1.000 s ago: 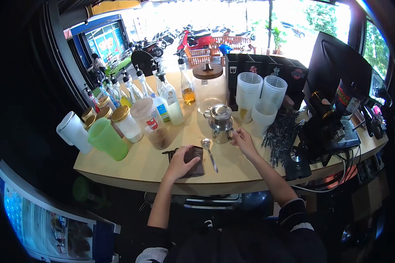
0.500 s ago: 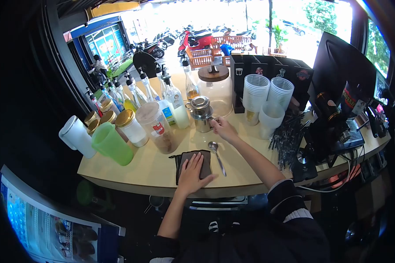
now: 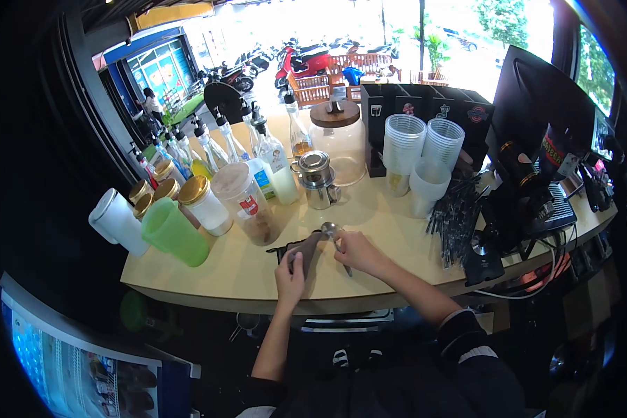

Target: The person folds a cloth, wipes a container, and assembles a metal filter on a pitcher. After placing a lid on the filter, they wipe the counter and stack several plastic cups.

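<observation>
My left hand (image 3: 290, 280) is closed round a folded grey-brown cloth (image 3: 308, 249), whose near part is raised off the counter. A black edge of the cloth lies flat to the left. In my right hand (image 3: 359, 252) is a metal spoon (image 3: 329, 227), pinched by the handle with its bowl pointing away from me. The cloth's far corner comes right up to the spoon's bowl. Beyond both hands stands a metal coffee drip filter (image 3: 316, 161) stacked on a small metal cup with a handle (image 3: 319, 196).
On the left of the counter (image 3: 258, 282) stand a green pitcher (image 3: 177, 233), a lidded tub of brown powder (image 3: 247, 209), jars and pump bottles. A wood-lidded glass jar (image 3: 338, 143) is behind. To the right are stacked plastic cups (image 3: 404, 150), black-wrapped straws (image 3: 453, 223) and a coffee machine (image 3: 561, 209).
My right hand has left the metal cup's handle, come nearer and taken hold of the spoon. My left hand, flat on the cloth before, now grips and lifts it.
</observation>
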Demonstrator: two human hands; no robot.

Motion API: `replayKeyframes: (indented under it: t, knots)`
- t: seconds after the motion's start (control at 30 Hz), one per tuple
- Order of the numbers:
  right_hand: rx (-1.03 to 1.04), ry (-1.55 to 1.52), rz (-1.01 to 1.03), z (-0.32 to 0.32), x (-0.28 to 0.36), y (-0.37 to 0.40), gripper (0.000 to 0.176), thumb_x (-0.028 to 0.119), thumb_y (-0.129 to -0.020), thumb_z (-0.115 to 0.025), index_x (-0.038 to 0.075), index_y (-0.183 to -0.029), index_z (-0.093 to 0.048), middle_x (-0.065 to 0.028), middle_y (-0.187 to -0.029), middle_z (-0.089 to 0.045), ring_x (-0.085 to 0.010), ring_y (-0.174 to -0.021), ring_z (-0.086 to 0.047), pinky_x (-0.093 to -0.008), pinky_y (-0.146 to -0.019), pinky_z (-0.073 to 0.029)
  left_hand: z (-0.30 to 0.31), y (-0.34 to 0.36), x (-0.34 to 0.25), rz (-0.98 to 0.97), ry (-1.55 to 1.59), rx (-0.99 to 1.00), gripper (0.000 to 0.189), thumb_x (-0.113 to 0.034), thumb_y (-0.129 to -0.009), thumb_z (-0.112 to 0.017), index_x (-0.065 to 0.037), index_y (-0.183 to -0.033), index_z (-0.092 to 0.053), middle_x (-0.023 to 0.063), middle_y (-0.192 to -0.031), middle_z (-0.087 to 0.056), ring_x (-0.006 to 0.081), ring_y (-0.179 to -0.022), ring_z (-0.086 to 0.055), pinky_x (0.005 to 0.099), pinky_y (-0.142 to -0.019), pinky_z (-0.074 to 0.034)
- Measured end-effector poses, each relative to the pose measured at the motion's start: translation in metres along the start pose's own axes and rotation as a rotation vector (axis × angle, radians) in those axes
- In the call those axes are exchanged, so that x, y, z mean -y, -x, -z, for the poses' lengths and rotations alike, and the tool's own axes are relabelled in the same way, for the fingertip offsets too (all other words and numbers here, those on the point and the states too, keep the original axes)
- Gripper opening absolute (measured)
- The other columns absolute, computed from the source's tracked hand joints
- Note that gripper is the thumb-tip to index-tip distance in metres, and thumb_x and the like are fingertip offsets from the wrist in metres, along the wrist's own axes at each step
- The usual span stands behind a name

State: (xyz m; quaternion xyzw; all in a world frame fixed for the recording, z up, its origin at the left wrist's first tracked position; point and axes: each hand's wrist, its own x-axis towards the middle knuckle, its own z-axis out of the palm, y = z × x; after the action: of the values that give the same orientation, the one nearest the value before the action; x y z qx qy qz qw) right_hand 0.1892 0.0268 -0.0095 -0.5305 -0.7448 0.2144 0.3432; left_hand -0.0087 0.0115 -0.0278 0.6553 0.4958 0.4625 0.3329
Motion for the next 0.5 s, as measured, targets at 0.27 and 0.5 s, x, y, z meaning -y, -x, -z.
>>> replayKeyframes:
  t: [0.27, 0.5]
  knots:
    - [-0.047, 0.048, 0.135, -0.061, -0.002, -0.056, 0.021, 0.009, -0.071, -0.061, -0.004, -0.087, -0.055, -0.0202, -0.072, -0.059, -0.0387, -0.076, -0.061, -0.0456, -0.068, -0.048, 0.031, -0.001, -0.017, -0.095, 0.498, -0.401, 0.038, -0.03, -0.098, -0.044, 0.005, -0.107, -0.056, 0.0108, -0.103, -0.06, 0.0164, -0.092, -0.057, 0.0291, -0.083, -0.044]
    - [-0.115, -0.116, -0.035, 0.019, 0.0, -0.002, 0.023, 0.015, -0.075, -0.064, 0.0, -0.093, -0.063, -0.0126, -0.073, -0.063, -0.0277, -0.068, -0.063, -0.035, -0.064, -0.05, 0.01, -0.029, -0.07, -0.28, 0.424, -0.251, 0.034, -0.022, -0.098, -0.043, 0.005, -0.114, -0.054, 0.0139, -0.11, -0.06, 0.0176, -0.101, -0.055, 0.0302, -0.09, -0.041]
